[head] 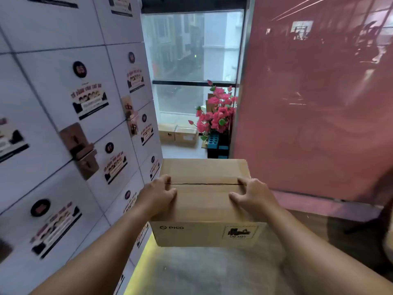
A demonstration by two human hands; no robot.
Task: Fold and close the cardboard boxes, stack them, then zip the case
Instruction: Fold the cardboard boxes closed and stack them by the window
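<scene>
Cardboard box (204, 201) fills the middle of the passage, top flaps shut, only a thin seam between them. Left hand (158, 195) and right hand (253, 198) curl over its left and right top edges, so both sides of the lid are taken.

Left: locker wall (63, 107) stands just beside the box; narrow gap there.

Right: pink panel (314, 92) starts near the box's far right corner; wider open floor near right.

Far: two cartons (177, 135) and a flower stand (217, 116) block the window end.
</scene>
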